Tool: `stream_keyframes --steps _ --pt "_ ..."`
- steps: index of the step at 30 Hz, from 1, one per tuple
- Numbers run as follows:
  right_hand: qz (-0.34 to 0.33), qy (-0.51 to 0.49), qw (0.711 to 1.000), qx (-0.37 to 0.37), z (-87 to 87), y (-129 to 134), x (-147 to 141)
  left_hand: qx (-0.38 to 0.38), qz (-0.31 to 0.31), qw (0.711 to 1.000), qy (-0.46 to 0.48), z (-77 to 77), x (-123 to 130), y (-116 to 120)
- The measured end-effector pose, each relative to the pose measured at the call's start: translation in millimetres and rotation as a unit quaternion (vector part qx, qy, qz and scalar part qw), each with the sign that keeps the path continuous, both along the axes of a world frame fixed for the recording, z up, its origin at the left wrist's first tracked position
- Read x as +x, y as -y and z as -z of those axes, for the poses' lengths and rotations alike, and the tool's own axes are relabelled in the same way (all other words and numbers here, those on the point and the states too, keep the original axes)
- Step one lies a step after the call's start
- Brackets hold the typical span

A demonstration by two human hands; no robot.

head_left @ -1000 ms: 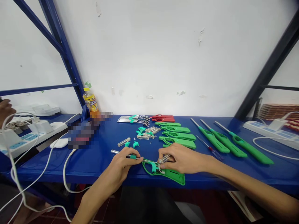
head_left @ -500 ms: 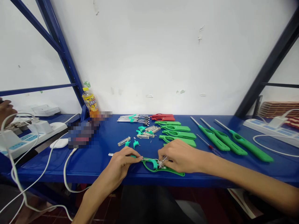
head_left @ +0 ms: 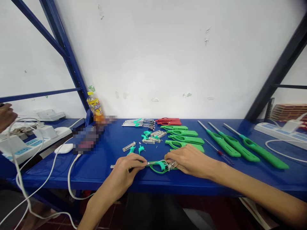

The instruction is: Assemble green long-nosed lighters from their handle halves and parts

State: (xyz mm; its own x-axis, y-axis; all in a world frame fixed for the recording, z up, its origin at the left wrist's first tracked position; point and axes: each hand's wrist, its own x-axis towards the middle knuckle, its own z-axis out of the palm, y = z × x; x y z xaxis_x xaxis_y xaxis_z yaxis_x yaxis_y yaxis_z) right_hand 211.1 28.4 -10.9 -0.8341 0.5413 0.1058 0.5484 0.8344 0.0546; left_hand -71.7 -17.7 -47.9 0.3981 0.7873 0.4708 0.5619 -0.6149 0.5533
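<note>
My left hand (head_left: 128, 167) pinches the metal rod (head_left: 112, 166) where it meets a green lighter shell (head_left: 159, 172) near the table's front edge. A teal trigger (head_left: 162, 165) lies inside the shell. My right hand (head_left: 188, 158) closes around a small clear fuel tank (head_left: 172, 165) at the shell's handle end, whose far part is hidden under the hand. A thin wire loops between rod and tank. Beyond my hands lie loose clear tanks (head_left: 129, 146) and teal triggers (head_left: 141, 149).
Green shells (head_left: 185, 139), red shells (head_left: 169, 123) and metal rods (head_left: 134, 122) lie further back. Three assembled green lighters (head_left: 266, 153) and a screwdriver (head_left: 219, 152) are on the right. A bottle (head_left: 96, 107), cables and power strips (head_left: 26, 148) stand left, near another person's hand (head_left: 7, 116).
My right hand has turned slightly, and the clear tank in it now lies flatter over the shell. The trigger shows more. The whole view has shifted slightly.
</note>
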Motion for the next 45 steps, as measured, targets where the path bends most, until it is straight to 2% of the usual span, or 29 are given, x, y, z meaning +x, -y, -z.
stream_keyframes --steps 6,10,14,17,21,25,32,38,45 --pt "0.030 -0.091 0.995 -0.030 9.5 -0.4 0.7 0.053 -0.015 0.998 -0.039 1.1 11.6 7.6" --pt "0.052 -0.153 0.986 -0.030 21.3 -0.1 0.2 0.060 -0.043 0.995 -0.072 -2.8 20.1 12.5" --pt "0.060 -0.167 0.984 -0.020 28.8 -0.3 -1.9 0.070 -0.060 0.991 -0.093 -12.4 32.5 -1.9" --pt "0.057 -0.173 0.983 -0.013 31.0 -1.2 -2.7 0.041 -0.045 0.996 -0.065 -17.5 47.2 -17.1" --pt "0.061 -0.178 0.982 -0.024 30.3 -0.3 -1.1 -0.029 -0.015 0.999 -0.035 -15.4 62.2 -21.5" --pt "0.058 -0.194 0.977 -0.071 28.3 1.3 0.4 -0.068 -0.015 0.997 -0.024 -12.4 62.9 -16.1" --pt "0.056 -0.253 0.957 -0.128 20.0 3.3 0.0 -0.066 -0.031 0.997 -0.011 -12.4 63.8 -18.8" --pt "0.095 -0.282 0.950 -0.094 7.9 6.5 12.7 -0.038 -0.031 0.999 -0.018 -8.6 62.7 -19.0" --pt "0.080 -0.176 0.981 -0.031 14.1 2.5 14.9 -0.031 -0.008 0.999 -0.011 -8.7 62.5 -18.4"
